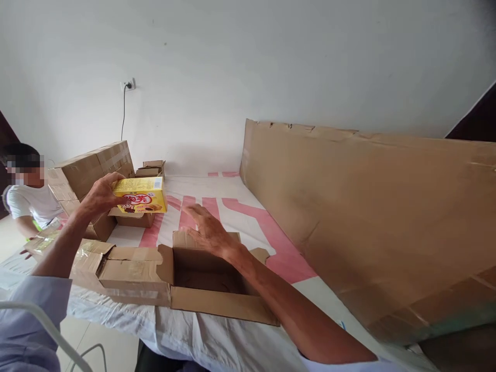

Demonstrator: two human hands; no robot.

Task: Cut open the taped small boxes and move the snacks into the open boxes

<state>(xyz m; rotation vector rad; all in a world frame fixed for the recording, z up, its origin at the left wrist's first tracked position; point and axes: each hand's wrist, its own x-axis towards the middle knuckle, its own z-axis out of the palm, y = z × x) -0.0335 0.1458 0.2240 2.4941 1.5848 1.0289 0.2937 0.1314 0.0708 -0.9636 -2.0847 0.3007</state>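
Yellow box (141, 199): held up in the left hand, to the left of the open carton; a small carton (134, 220) shows just below and behind it in the view.
Left hand (99, 195): gripping the box at its left end, thumb across the printed front.
Right hand (209, 230): fingers extended and slightly parted, over the far side of the open carton.
Open carton (225, 305): flaps folded outward, near flap lying toward the viewer; its bare brown interior is visible, partly hidden by the right forearm.
Taped carton (134, 271): just left of the open carton, tape along its side; contents cannot be seen.
Stacked cartons (87, 170): piled at the left, with tape on the upper row; further small cartons (150, 169) stand behind.
Lettering: large red Chinese characters on the box front, the last reading 芙; a barcode on its upper face, near the right end.
Surface: white cloth (189, 185) with broad pink-red bands, bordered at right by a large upright cardboard panel (368, 217).
Room: pale wall (271, 67) with a socket (132, 83), plug and dark cable (123, 111); a person (34, 204) in a white top at far left.
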